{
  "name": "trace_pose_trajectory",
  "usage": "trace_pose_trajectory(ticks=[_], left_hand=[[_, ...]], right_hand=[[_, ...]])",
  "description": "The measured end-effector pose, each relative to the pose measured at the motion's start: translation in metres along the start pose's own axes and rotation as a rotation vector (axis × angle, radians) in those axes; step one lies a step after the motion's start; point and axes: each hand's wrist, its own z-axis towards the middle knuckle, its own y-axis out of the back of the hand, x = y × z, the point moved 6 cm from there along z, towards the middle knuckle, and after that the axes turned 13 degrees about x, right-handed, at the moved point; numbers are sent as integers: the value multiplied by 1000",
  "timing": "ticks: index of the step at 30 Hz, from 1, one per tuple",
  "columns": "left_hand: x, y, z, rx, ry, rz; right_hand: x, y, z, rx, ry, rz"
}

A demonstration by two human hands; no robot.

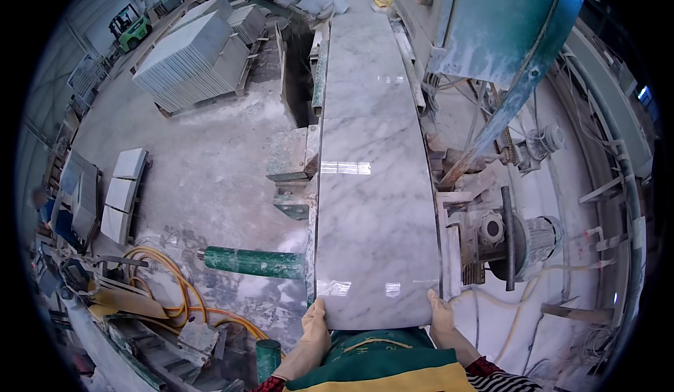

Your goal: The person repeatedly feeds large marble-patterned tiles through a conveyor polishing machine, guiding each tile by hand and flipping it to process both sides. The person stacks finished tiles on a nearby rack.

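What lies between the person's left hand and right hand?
In the head view, the near end of the glossy, grey-veined slab lies between the left hand and the right hand.

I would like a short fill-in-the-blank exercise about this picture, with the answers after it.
1. On the near slab, the left hand touches the ____ side.
2. The right hand touches its ____ side.
3. The apron is yellow and ____.
4. The forklift stands in the picture's ____ left part.
Missing words: left; right; green; upper.

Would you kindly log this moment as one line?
left hand: near marble slab, left edge | right hand: same slab, right edge | slab: lying flat, grey-veined
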Motion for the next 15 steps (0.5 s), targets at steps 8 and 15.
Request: trace_pose_trajectory(ticks=[8, 15], left_hand=[[2, -4, 16, 30, -29, 24], [-3, -4, 20, 163, 84, -42]], right_hand=[[11, -5, 10, -55, 14, -93], [45, 16, 0, 223, 209, -1021]])
